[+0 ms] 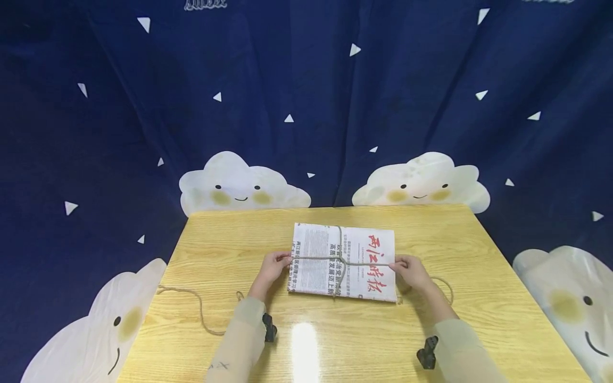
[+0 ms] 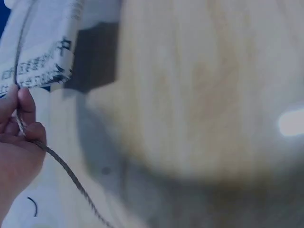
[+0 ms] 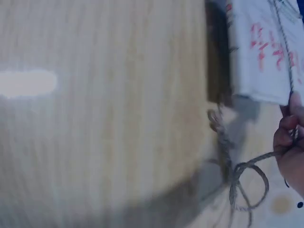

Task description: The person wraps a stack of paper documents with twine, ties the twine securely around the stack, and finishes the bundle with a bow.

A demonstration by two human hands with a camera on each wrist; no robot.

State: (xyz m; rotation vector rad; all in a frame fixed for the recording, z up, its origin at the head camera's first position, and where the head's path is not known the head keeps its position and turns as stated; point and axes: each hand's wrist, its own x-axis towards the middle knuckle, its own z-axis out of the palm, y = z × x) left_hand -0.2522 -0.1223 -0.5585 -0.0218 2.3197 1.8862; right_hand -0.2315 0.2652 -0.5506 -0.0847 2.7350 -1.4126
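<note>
A folded newspaper bundle (image 1: 311, 279) with black and red print lies on the table. Brown twine (image 1: 366, 264) runs across it both ways and crosses near its middle. At the bundle's left edge, my left hand (image 1: 272, 268) pinches the twine between thumb and fingers; its tail (image 2: 71, 175) trails down from that hand in the left wrist view. My right hand (image 1: 413, 270) pinches the other end at the right edge. Below the right hand, the right wrist view shows a loose, looped length of twine (image 3: 266, 183). Both hands hold the twine close to the paper.
The bundle lies on a light wooden table (image 1: 335, 346). A loose stretch of twine (image 1: 200, 311) curves over the table's left side. Behind stands a dark blue curtain (image 1: 306, 69) with white triangles and clouds. Each wrist wears a small black camera (image 1: 270, 327).
</note>
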